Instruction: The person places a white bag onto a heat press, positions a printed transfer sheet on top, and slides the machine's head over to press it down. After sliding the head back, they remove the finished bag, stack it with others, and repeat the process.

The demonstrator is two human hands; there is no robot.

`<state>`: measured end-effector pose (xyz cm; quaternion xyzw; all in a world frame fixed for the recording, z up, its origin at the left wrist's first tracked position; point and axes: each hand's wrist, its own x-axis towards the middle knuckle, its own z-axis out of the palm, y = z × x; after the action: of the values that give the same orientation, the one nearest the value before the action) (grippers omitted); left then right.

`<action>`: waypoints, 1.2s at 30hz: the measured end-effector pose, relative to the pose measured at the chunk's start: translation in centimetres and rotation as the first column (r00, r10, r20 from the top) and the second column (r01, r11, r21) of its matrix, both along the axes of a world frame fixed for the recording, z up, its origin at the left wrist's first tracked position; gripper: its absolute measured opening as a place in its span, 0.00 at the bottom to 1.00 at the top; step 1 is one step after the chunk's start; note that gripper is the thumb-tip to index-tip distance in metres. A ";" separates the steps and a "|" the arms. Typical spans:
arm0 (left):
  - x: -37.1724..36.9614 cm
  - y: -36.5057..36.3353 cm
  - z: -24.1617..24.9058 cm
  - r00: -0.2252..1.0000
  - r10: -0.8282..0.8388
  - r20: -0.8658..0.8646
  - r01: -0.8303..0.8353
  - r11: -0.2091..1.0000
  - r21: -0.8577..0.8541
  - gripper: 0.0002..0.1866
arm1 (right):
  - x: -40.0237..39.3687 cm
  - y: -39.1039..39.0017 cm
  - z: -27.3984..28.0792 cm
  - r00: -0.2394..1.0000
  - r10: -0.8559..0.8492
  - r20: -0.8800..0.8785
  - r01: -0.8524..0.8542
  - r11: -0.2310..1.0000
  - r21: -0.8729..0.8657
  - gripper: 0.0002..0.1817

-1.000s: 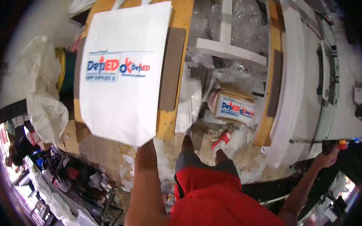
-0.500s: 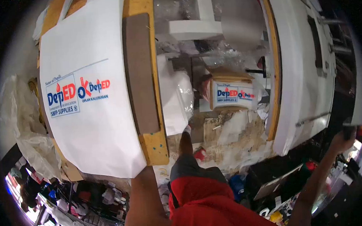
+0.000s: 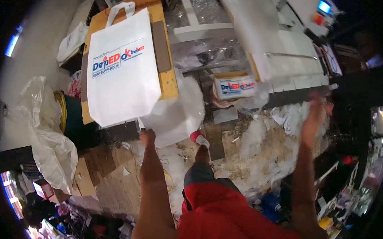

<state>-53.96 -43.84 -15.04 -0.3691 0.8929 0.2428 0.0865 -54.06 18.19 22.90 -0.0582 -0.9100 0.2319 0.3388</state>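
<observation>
A white tote bag (image 3: 124,86) with blue and red print lies flat on a yellow-edged board (image 3: 170,84), its handle loop at the far end. Just below the bag's near edge, my left hand (image 3: 147,137) is closed at the corner of a white sheet (image 3: 178,113) that hangs beside and below the board. My right hand (image 3: 314,116) is raised on the right, in front of the near edge of a white-covered table (image 3: 294,70). Motion smears its fingers, and I cannot tell whether they hold anything.
A cardboard box (image 3: 233,87) with the same print stands between the two work surfaces, near clear plastic wrap (image 3: 210,54). Crumpled plastic sheeting (image 3: 46,130) hangs at the left by a dark green drum (image 3: 78,113). Scraps litter the stained floor (image 3: 252,140).
The view has drawn back and shifted, showing the tote bag's handle. My left hand has come into sight below the bag. My right hand has moved inward from the far right.
</observation>
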 end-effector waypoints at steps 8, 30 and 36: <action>14.7 5.0 10.4 0.845 -0.087 -0.528 0.409 0.742 0.532 0.33 | 25.1 -12.1 -16.0 0.568 0.522 0.637 0.604 0.262 -0.753 0.41; 14.3 -5.3 34.8 0.999 -0.026 -0.018 0.021 0.136 0.990 0.24 | 14.7 -24.2 1.5 0.388 0.868 0.310 0.604 0.014 -0.797 0.17; 10.6 -13.0 35.4 0.330 -0.840 -0.432 0.939 0.340 0.057 0.25 | 10.1 -29.4 6.0 0.453 0.786 0.422 0.535 0.139 -0.833 0.18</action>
<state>-43.33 -56.83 20.39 0.2525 0.8984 0.3416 0.1116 -44.00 -11.17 28.92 -0.2670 -0.5353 0.7255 -0.3403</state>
